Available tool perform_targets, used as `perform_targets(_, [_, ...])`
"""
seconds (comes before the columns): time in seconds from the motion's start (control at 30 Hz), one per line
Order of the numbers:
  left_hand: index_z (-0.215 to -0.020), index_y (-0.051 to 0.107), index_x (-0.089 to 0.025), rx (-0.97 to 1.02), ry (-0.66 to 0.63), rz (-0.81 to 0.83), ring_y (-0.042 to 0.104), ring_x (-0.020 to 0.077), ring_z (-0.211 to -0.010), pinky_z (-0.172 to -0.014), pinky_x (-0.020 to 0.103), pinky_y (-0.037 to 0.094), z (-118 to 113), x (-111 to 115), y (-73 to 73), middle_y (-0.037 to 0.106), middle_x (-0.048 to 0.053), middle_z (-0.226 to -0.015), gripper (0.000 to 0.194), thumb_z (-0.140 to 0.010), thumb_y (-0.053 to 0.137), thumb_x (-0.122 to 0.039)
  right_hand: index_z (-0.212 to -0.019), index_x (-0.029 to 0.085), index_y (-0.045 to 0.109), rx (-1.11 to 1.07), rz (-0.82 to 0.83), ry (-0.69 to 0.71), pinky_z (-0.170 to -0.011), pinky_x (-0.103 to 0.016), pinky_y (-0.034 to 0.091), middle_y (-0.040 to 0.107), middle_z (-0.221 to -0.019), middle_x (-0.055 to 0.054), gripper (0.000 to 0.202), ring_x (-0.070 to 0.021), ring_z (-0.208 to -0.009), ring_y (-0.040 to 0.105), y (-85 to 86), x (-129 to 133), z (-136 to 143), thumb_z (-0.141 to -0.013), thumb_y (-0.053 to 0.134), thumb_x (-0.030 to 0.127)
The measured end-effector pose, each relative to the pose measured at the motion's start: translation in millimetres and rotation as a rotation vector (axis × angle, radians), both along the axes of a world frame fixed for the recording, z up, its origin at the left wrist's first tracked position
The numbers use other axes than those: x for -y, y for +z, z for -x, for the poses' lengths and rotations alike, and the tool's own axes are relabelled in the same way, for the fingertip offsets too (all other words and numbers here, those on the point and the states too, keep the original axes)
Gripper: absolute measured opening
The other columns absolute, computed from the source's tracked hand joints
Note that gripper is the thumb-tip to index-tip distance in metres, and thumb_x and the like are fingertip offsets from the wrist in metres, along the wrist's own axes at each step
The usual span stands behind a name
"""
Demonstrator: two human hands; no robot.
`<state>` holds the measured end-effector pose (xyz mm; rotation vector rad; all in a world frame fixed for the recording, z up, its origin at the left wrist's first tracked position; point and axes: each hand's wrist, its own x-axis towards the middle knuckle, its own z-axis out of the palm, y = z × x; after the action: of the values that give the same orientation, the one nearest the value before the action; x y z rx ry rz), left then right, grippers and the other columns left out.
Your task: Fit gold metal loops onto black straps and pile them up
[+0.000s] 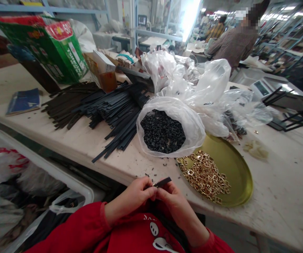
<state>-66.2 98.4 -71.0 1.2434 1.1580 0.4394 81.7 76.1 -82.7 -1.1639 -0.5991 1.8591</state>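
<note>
At the table's near edge, my left hand (pixel 139 192) and my right hand (pixel 172 197) meet with closed fingers. Between them is a dark strap (pixel 164 181), its short end sticking out to the upper right. A small gold buckle (pixel 154 184) shows on the strap at my left fingertips; my fingers partly hide it. Just beyond lies an open plastic bag (pixel 197 131) full of small black loops (pixel 163 131). To the right, a gold tray (pixel 239 175) carries a heap of gold buckles (pixel 206 177). Bundles of black straps (pixel 114 109) are spread left of the bag.
A green carton (pixel 59 52) and a blue notebook (pixel 25 101) stand at the left of the table. Clear plastic bags (pixel 178 70) are piled behind. A scale (pixel 263 88) is at the right. A white bin (pixel 69 179) sits below left. Another person (pixel 237 44) is in the background.
</note>
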Motion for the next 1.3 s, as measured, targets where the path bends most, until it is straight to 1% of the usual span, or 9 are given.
perform_targets(0.2, [-0.067,0.050,-0.016,0.028,0.014,0.047,0.045,0.0088,-0.051,-0.049,0.019,0.033,1.0,-0.3,-0.4,0.054,-0.005,-0.057,0.017,-0.075,0.052,-0.031,-0.074,0.017,0.057,-0.218,0.127,-0.005,-0.060,-0.022,0.044,0.063,-0.066,0.002,0.023,-0.0102,-0.059,0.058,7.2,1.3,2.1,-0.061,0.075,0.020])
perform_targets(0.5, [-0.067,0.048,-0.016,0.112,0.044,0.096,0.049,0.0104,-0.055,-0.053,0.020,0.036,0.3,2.5,-5.9,0.056,-0.003,-0.059,0.021,-0.073,0.053,-0.035,-0.080,0.017,0.058,-0.245,0.185,-0.006,-0.065,-0.022,0.046,0.064,-0.075,0.002,0.023,-0.0099,-0.065,0.058,7.6,2.3,4.1,-0.061,0.071,0.014])
perform_targets(0.63, [-0.068,0.047,-0.017,0.085,0.041,0.068,0.047,0.0107,-0.055,-0.052,0.020,0.035,-1.3,4.7,-8.5,0.053,-0.003,-0.059,0.018,-0.075,0.049,-0.033,-0.078,0.019,0.057,0.100,-0.063,-0.015,-0.061,-0.025,0.043,0.061,-0.070,0.002,0.013,-0.0127,-0.063,0.055,1.3,6.2,3.3,-0.067,0.065,0.021])
perform_targets(0.73, [-0.064,0.046,-0.018,-0.095,0.062,-0.084,0.045,0.0113,-0.056,-0.051,0.021,0.032,-4.0,5.7,-4.5,0.050,-0.004,-0.058,0.016,-0.075,0.047,-0.029,-0.073,0.020,0.056,0.554,-0.338,-0.031,-0.060,-0.026,0.040,0.058,-0.067,0.001,0.007,-0.0151,-0.064,0.052,-6.0,7.7,-1.3,-0.070,0.062,0.024])
perform_targets(0.8, [-0.062,0.046,-0.018,-0.208,0.050,-0.202,0.044,0.0117,-0.057,-0.051,0.021,0.030,-4.8,5.0,0.3,0.050,-0.004,-0.059,0.016,-0.075,0.047,-0.027,-0.072,0.020,0.056,0.722,-0.406,-0.008,-0.060,-0.026,0.039,0.058,-0.067,0.000,0.006,-0.0159,-0.064,0.051,-8.5,6.1,-5.3,-0.071,0.060,0.024])
perform_targets(0.97, [-0.064,0.048,-0.018,-0.189,-0.056,-0.173,0.048,0.0124,-0.055,-0.051,0.021,0.032,-3.1,-4.4,7.9,0.054,-0.004,-0.057,0.021,-0.078,0.049,-0.034,-0.071,0.020,0.052,0.681,-0.434,0.164,-0.054,-0.024,0.037,0.056,-0.063,0.001,0.009,-0.0152,-0.060,0.051,-4.6,-6.8,-13.6,-0.077,0.054,0.027])
perform_targets(1.13, [-0.088,0.049,-0.017,-0.018,0.038,-0.085,0.054,0.0132,-0.057,-0.053,0.021,0.038,-4.9,-20.1,1.3,0.055,-0.005,-0.060,0.017,-0.077,0.050,-0.030,-0.079,0.019,0.056,0.784,-0.595,0.384,-0.066,-0.026,0.040,0.062,-0.077,-0.002,0.009,-0.0163,-0.073,0.055,9.4,-28.1,-19.5,-0.081,0.048,0.018])
perform_targets(1.2, [-0.102,0.047,-0.017,0.046,0.016,-0.076,0.055,0.0133,-0.058,-0.055,0.022,0.040,-5.2,-27.5,-1.4,0.056,-0.005,-0.063,0.027,-0.078,0.048,-0.028,-0.081,0.019,0.058,0.807,-0.651,0.501,-0.065,-0.025,0.041,0.063,-0.078,-0.002,0.010,-0.0157,-0.073,0.056,18.2,-45.8,-25.0,-0.081,0.048,0.017])
perform_targets(1.3, [-0.090,0.054,-0.017,0.002,-0.009,-0.120,0.054,0.0119,-0.057,-0.055,0.021,0.039,-4.6,-40.0,-3.2,0.056,-0.004,-0.064,0.017,-0.080,0.045,-0.027,-0.085,0.018,0.058,1.024,-0.737,0.484,-0.065,-0.023,0.043,0.064,-0.078,-0.002,0.013,-0.0146,-0.072,0.057,28.6,-87.8,-35.2,-0.084,0.045,0.022])
